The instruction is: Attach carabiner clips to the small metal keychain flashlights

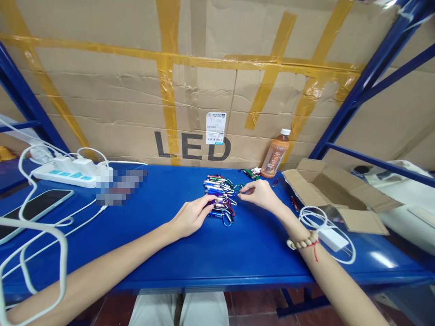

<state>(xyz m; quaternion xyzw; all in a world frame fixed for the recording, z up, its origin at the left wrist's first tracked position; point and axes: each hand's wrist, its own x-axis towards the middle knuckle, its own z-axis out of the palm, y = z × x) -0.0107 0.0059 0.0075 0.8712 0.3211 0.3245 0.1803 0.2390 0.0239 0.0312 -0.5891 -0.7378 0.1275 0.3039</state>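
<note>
A pile of small coloured keychain flashlights with carabiner clips (220, 195) lies in the middle of the blue table (217, 253). My left hand (192, 216) rests at the pile's left side, fingers curled onto one of the small flashlights. My right hand (258, 194) is at the pile's right edge, thumb and fingers pinched on a clip there. A bead bracelet with a red string (302, 243) sits on my right wrist.
An orange drink bottle (276, 155) stands at the back by a taped cardboard wall marked LED. An open cardboard box (335, 192) and a white charger with cable (331, 237) are to the right. A power strip (70, 172), a phone (32, 210) and white cables lie on the left.
</note>
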